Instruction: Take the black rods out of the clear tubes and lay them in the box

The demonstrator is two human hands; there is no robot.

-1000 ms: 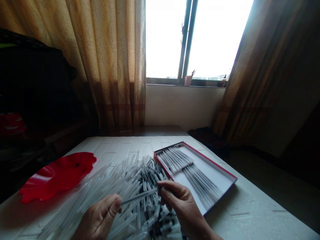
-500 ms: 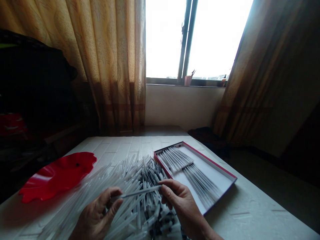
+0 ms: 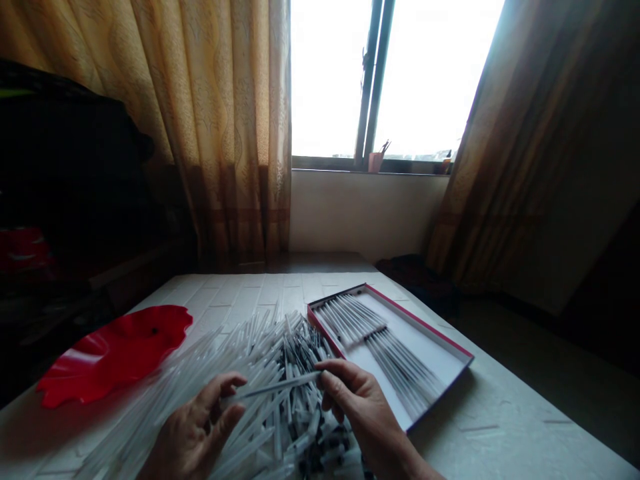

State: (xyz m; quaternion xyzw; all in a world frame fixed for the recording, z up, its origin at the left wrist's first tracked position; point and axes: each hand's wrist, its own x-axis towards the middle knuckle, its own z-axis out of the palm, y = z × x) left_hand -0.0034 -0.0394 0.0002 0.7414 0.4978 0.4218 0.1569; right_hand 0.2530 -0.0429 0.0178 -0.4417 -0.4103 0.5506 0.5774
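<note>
My right hand (image 3: 363,410) is shut on a thin clear plastic tube (image 3: 275,387) with a dark tip, pinching its right end between thumb and fingers. The tube's far end points into the gap of my left hand (image 3: 193,427), whose fingers are spread and do not appear to grip it. Under both hands lies a loose heap of similar tubes (image 3: 295,427), many with black ends. To the right stands a shallow white box with a red rim (image 3: 420,320), holding tubes laid in neat rows.
A wavy red plastic dish (image 3: 115,353) lies left of the heap on a pale tiled table (image 3: 480,420). Behind are a wall, patterned curtains (image 3: 215,133) and a bright window (image 3: 430,80) with a small pot (image 3: 376,162) on its sill.
My left hand has opened and moved back from the tube's end. The tube has swung from a slant to nearly level, still in my right hand.
</note>
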